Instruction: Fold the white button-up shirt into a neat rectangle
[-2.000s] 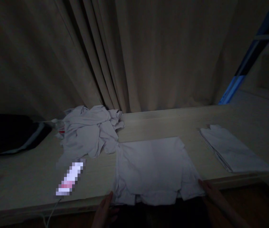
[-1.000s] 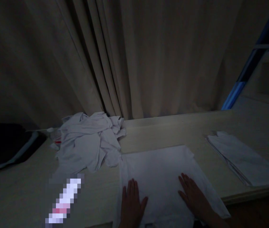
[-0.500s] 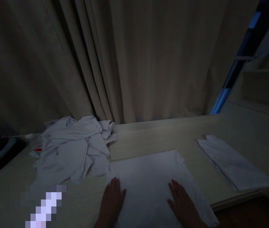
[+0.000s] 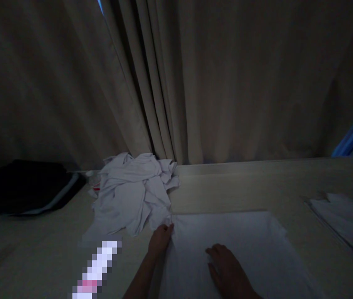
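A white cloth [image 4: 241,232] lies spread flat in front of me on the pale table, its far edge nearly straight. My left hand [image 4: 161,238] is at its far left corner, fingers closed on the edge. Over the middle of the cloth is my right hand [image 4: 224,263], thumb and fingers apart with nothing in them; whether it touches the fabric I cannot tell. A crumpled heap of white cloth [image 4: 129,191] sits just beyond my left hand.
Folded white fabric [image 4: 347,220] lies at the right. Dark folded cloth [image 4: 23,185] with a light stripe is at the far left. A beige curtain [image 4: 241,83] hangs behind the table [image 4: 220,191]. A pixelated patch covers part of the lower left.
The view has turned left. My left hand has gone from lying flat on the cloth to gripping its far left corner. My right hand has shifted inward toward the cloth's middle.
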A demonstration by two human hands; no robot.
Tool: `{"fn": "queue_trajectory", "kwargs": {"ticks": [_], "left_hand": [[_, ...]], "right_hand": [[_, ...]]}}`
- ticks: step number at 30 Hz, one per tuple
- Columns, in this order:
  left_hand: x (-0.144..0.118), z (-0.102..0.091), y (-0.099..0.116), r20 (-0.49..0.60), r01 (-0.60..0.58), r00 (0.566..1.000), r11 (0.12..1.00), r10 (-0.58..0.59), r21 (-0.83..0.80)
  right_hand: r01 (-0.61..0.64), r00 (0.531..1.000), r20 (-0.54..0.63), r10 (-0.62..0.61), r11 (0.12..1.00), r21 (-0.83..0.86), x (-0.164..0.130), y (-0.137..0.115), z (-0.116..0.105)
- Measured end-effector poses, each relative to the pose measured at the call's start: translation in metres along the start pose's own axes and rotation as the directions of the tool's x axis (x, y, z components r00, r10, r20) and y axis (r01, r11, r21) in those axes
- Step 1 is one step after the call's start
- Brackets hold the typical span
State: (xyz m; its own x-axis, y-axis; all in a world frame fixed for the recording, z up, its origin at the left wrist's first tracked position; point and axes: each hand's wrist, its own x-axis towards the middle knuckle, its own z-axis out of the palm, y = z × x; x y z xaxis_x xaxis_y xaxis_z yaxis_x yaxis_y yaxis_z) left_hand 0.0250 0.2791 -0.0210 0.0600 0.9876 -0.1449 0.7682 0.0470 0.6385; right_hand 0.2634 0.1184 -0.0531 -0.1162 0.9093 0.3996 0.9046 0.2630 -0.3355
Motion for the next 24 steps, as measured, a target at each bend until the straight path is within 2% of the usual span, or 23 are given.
{"fn": "queue_trajectory", "kwargs": {"ticks": [2, 4, 7, 11, 17, 24], "left_hand": [[0.004, 0.005, -0.007, 0.010, 0.004, 1.000, 0.999, -0.004, -0.052], [0.009, 0.007, -0.013, 0.031, 0.013, 0.999, 0.993, -0.009, -0.119], [0.020, 0.007, -0.018, 0.089, 0.053, 0.995, 0.975, -0.034, -0.218], [0.040, 0.010, -0.021, 0.147, 0.102, 0.987, 0.962, -0.066, -0.252], [0.060, 0.018, -0.015, 0.199, 0.167, 0.971, 0.970, -0.132, -0.175], [0.072, 0.012, -0.006, 0.148, 0.203, 0.972, 0.971, -0.183, -0.129]], "right_hand": [[0.004, 0.995, 0.099, -0.013, 0.996, 0.090, 0.044, -0.042, 0.007], [-0.007, 0.978, 0.206, -0.022, 0.990, 0.141, 0.081, -0.072, 0.016], [-0.015, 0.942, 0.337, -0.012, 0.997, 0.078, 0.118, -0.092, 0.029], [-0.018, 0.920, 0.390, 0.032, 0.999, -0.038, 0.137, -0.091, 0.044], [-0.001, 0.907, 0.418, 0.047, 0.994, -0.108, 0.140, -0.084, 0.048], [-0.014, 0.915, 0.397, 0.074, 0.988, -0.152, 0.143, -0.085, 0.051]]}}
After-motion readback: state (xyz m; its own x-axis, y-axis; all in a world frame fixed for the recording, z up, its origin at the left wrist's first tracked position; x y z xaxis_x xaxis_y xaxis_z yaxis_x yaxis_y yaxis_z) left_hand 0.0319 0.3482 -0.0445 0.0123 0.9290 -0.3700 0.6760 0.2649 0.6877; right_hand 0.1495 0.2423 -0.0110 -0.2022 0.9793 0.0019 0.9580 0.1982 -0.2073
